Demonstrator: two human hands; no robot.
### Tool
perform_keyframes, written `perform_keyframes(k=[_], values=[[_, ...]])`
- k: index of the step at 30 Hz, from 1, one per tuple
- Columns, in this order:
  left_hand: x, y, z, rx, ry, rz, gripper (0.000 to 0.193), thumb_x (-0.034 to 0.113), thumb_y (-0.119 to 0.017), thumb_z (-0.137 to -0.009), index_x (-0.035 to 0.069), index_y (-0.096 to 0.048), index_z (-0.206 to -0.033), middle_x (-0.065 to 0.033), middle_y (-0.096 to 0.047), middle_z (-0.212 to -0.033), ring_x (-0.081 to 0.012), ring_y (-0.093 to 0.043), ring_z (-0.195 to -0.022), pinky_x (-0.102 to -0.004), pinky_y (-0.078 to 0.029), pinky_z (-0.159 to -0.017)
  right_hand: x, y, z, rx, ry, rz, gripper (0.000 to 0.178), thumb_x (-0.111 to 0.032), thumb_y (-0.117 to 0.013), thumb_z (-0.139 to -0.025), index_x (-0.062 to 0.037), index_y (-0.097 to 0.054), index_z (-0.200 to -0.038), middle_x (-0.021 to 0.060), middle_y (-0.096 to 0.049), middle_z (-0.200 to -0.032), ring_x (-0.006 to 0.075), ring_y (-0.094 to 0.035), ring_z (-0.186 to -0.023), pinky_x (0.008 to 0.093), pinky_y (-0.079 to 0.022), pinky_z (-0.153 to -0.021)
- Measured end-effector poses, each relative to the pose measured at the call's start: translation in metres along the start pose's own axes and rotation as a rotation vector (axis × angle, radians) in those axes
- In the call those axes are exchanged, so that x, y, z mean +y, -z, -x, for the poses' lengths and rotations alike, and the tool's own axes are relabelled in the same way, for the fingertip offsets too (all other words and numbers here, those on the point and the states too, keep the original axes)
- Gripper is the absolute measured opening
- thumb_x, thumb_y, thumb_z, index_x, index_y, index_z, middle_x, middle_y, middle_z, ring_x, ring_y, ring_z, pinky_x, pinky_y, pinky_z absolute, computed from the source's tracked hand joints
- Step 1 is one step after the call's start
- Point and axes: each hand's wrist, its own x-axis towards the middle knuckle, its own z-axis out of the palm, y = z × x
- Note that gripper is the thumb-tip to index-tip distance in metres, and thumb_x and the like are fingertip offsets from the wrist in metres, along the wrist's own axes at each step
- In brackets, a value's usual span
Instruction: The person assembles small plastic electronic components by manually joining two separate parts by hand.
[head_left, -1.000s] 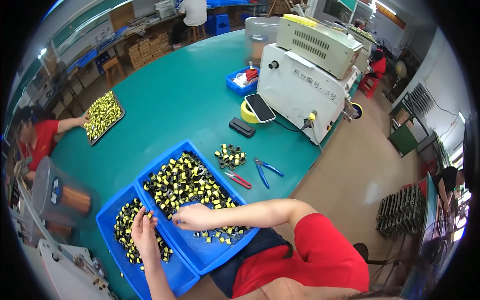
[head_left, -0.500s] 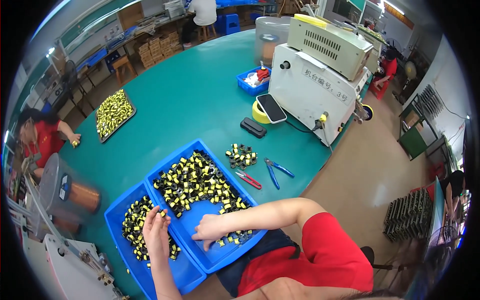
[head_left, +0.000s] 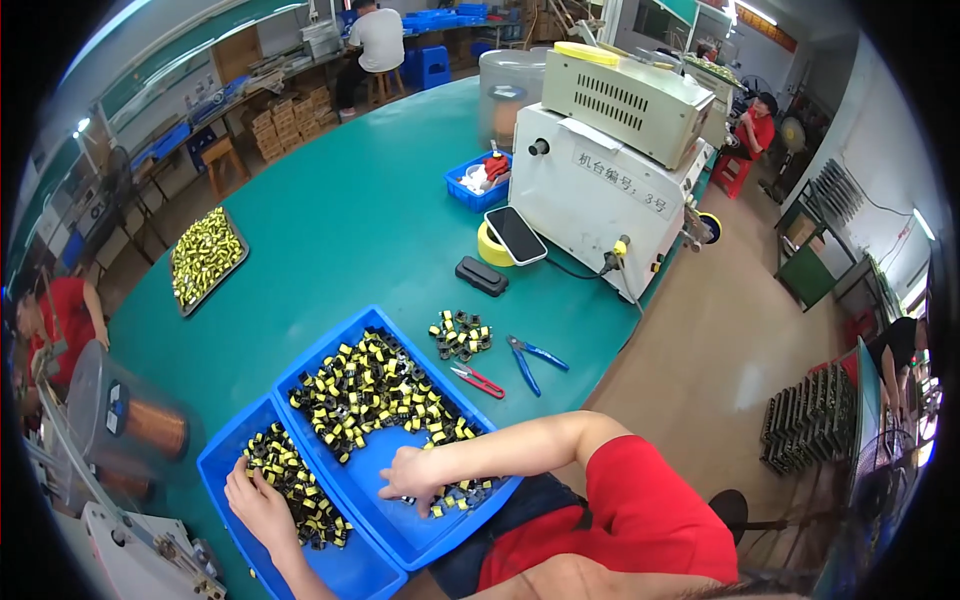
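Small bobbin coils (head_left: pixel 375 385), black with yellow tape, fill much of the right blue bin (head_left: pixel 345 488). More such coils (head_left: pixel 290 470) lie heaped in the left blue bin (head_left: pixel 345 578). My left hand (head_left: pixel 262 508) is down at the left heap's outer side, its fingers stretched and parted, no coil visible in them. Inside the right bin, my right hand (head_left: pixel 412 475) reaches down with fingers apart, close to a few loose coils (head_left: pixel 465 495) at the near side. What lies under its fingertips is hidden.
Right of the bins lie a small coil pile (head_left: pixel 460 335), red snips (head_left: pixel 478 381) and blue-handled cutters (head_left: pixel 537 362). Beyond are a black case (head_left: pixel 482 276), a phone (head_left: pixel 516 236) and a white machine (head_left: pixel 590 200). A full tray (head_left: pixel 207 258) and wire spool (head_left: pixel 155 420) stand left.
My left hand has dropped from above the bins, where it held up a coil, to the left heap. My right hand's fingers have spread a little. The whole view has shifted slightly.
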Motion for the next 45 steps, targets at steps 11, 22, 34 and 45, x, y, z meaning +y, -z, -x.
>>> perform_keyframes(k=[11,22,34,45], values=[[0.043,-0.009,0.015,-0.219,-0.181,0.425,0.024,0.007,-0.068,-0.074,0.002,-0.061,-0.097,-0.0128,-0.059,-0.101,-0.0274,-0.056,-0.097,-0.0348,-0.043,-0.084,-0.003,0.013,0.001,0.043,-0.027,-0.246,0.038,-0.015,-0.058,-0.073,-0.0118,-0.053,-0.110,0.0202,-0.057,-0.094,0.0376,-0.061,-0.080,0.0467,-0.049,-0.066],[0.039,-0.009,0.018,-0.696,-0.097,1.099,0.026,0.003,-0.051,-0.089,0.001,-0.055,-0.114,-0.0100,-0.043,-0.118,-0.0192,-0.048,-0.109,-0.0297,-0.044,-0.085,0.006,0.065,0.011,0.009,-0.314,-2.010,0.033,-0.031,-0.058,-0.085,-0.0166,-0.047,-0.112,0.0004,-0.051,-0.101,0.0112,-0.055,-0.074,0.0156,-0.027,-0.038],[0.041,-0.006,0.016,-0.566,0.321,1.648,0.039,0.004,-0.060,-0.084,-0.001,-0.048,-0.121,-0.0068,-0.054,-0.110,-0.0149,-0.055,-0.096,-0.0273,-0.043,-0.085,0.006,0.073,0.016,0.281,-0.205,-2.310,0.034,-0.027,-0.039,-0.085,-0.0118,-0.051,-0.113,0.0026,-0.048,-0.092,0.0124,-0.046,-0.064,0.0162,-0.026,-0.035],[0.036,-0.008,0.013,-0.740,0.481,1.973,0.047,0.011,-0.053,-0.090,-0.002,-0.037,-0.132,-0.0074,-0.055,-0.107,-0.0144,-0.053,-0.101,-0.0281,-0.042,-0.091,0.000,0.071,0.014,0.486,-0.148,-2.138,0.037,-0.039,-0.037,-0.094,-0.0134,-0.042,-0.121,0.0013,-0.050,-0.087,0.0104,-0.047,-0.061,0.0158,-0.026,-0.035]])
